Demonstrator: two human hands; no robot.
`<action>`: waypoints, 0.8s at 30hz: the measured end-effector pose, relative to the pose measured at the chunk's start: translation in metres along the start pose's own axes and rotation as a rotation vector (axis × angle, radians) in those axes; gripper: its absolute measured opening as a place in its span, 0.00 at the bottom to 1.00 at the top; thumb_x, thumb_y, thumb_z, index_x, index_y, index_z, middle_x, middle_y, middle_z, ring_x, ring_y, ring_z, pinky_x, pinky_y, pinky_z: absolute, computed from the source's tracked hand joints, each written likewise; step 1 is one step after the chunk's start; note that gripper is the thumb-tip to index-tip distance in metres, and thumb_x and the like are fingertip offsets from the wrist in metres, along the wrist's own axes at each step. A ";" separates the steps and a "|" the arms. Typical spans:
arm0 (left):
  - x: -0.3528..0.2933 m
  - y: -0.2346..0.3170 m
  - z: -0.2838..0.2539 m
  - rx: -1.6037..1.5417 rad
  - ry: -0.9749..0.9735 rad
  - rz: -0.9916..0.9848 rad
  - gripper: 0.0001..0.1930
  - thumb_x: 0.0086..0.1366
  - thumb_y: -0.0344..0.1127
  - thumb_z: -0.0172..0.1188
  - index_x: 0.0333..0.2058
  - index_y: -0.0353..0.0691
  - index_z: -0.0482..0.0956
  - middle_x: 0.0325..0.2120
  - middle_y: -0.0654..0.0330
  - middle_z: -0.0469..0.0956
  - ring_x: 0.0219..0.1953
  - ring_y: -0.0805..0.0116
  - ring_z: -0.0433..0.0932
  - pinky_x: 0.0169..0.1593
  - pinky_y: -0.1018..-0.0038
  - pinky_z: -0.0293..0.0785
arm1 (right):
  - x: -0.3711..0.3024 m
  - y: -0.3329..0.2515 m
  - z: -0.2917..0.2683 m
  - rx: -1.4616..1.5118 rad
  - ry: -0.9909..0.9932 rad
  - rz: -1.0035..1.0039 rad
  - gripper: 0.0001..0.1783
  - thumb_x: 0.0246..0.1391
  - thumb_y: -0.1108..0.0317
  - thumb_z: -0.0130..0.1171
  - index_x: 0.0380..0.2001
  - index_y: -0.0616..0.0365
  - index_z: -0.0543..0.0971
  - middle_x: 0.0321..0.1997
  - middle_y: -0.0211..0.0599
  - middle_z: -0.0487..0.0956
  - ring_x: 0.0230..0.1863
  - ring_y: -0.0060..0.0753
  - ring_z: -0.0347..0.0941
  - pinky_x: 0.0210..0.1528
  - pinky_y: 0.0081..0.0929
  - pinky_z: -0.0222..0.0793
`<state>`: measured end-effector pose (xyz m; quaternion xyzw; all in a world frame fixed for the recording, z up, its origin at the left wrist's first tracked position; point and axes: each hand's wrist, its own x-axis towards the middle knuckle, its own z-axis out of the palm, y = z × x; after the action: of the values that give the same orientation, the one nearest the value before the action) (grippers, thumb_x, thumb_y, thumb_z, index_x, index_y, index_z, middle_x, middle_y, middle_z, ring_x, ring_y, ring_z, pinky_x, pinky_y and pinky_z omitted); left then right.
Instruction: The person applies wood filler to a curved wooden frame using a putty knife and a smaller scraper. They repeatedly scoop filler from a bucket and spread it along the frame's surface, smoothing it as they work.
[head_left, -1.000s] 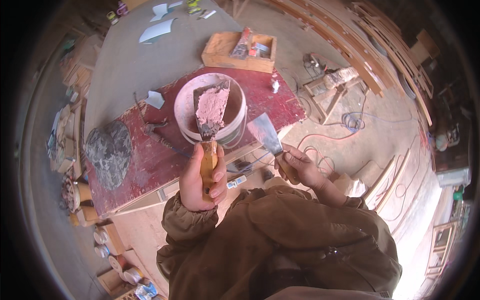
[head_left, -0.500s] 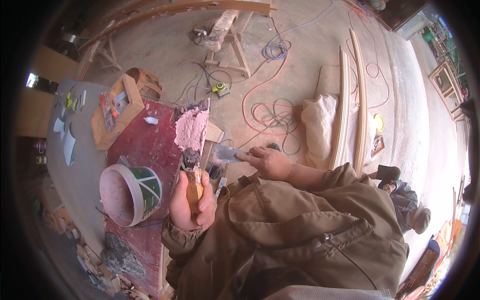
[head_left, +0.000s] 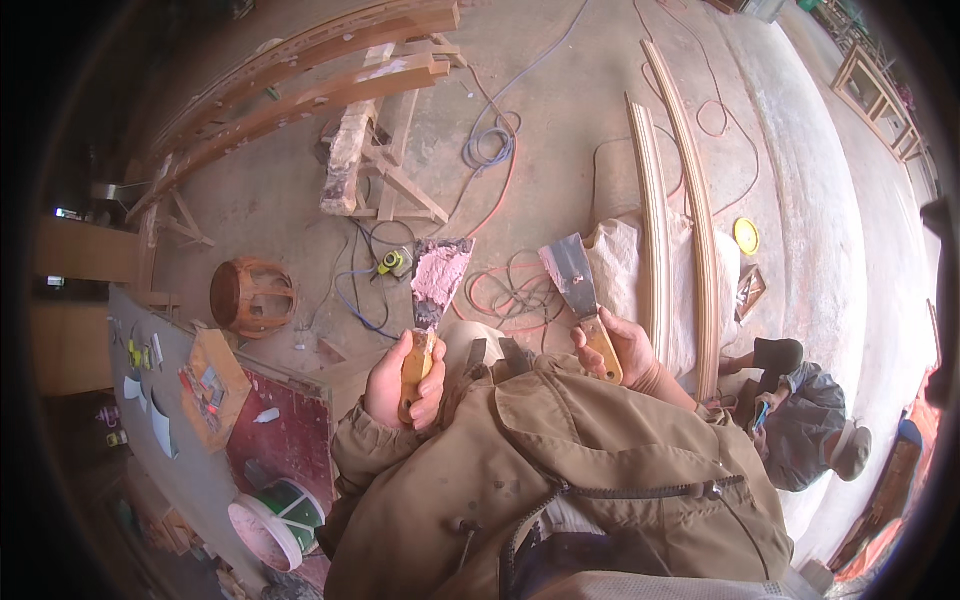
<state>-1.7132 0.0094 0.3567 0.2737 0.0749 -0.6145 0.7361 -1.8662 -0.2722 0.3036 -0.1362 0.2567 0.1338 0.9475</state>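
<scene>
My left hand point(head_left: 404, 380) is closed round the wooden handle of a putty knife point(head_left: 418, 372), held upright in front of my jacket. Pink putty point(head_left: 440, 275) is heaped on its wide, dark-stained blade. In my right hand point(head_left: 630, 350) is a second putty knife point(head_left: 572, 280), gripped by its yellowish wooden handle. That grey blade tilts up and to the left, with a little pink putty along its left edge. The two blades are apart. A white and green bucket point(head_left: 290, 510) rests on the red board point(head_left: 290, 425) at my lower left.
A wooden sawhorse point(head_left: 385, 150) carries long brown wooden beams point(head_left: 300, 100) ahead. Cables point(head_left: 510, 300) coil across the floor. Long mouldings point(head_left: 655, 240) lean over a pale sack point(head_left: 615, 265) at right. A person point(head_left: 810, 420) crouches at the far right. A brown barrel-shaped stool point(head_left: 252, 297) stands left.
My view has turned away from the red board toward the sawhorse. The right putty knife has swung upright and away from the left one, which stays in my hand with its putty.
</scene>
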 end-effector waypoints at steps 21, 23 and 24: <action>0.508 0.332 0.135 0.175 -0.185 -0.437 0.23 0.68 0.58 0.32 0.36 0.45 0.65 0.15 0.66 0.65 0.08 0.76 0.60 0.11 0.78 0.56 | 0.274 -0.437 0.061 -1.759 0.532 -1.310 0.29 0.48 0.83 0.53 0.56 0.57 0.68 0.41 0.48 0.73 0.36 0.45 0.72 0.37 0.31 0.69; 0.540 0.359 0.146 0.166 -0.184 -0.445 0.23 0.69 0.58 0.32 0.37 0.45 0.65 0.15 0.66 0.64 0.09 0.76 0.60 0.10 0.78 0.56 | 0.290 -0.473 0.062 -1.734 0.525 -1.284 0.29 0.48 0.83 0.53 0.56 0.57 0.68 0.41 0.48 0.73 0.36 0.45 0.72 0.37 0.32 0.69; 0.557 0.376 0.151 0.176 -0.176 -0.450 0.23 0.69 0.58 0.32 0.37 0.45 0.65 0.15 0.66 0.64 0.09 0.76 0.61 0.10 0.78 0.55 | 0.301 -0.493 0.061 -1.729 0.524 -1.261 0.29 0.48 0.83 0.53 0.56 0.57 0.68 0.41 0.48 0.73 0.36 0.45 0.72 0.37 0.32 0.69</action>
<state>-1.2617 -0.5105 0.3519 0.2586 0.0156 -0.7884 0.5580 -1.4292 -0.6540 0.2899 -0.8841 0.1541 -0.2725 0.3469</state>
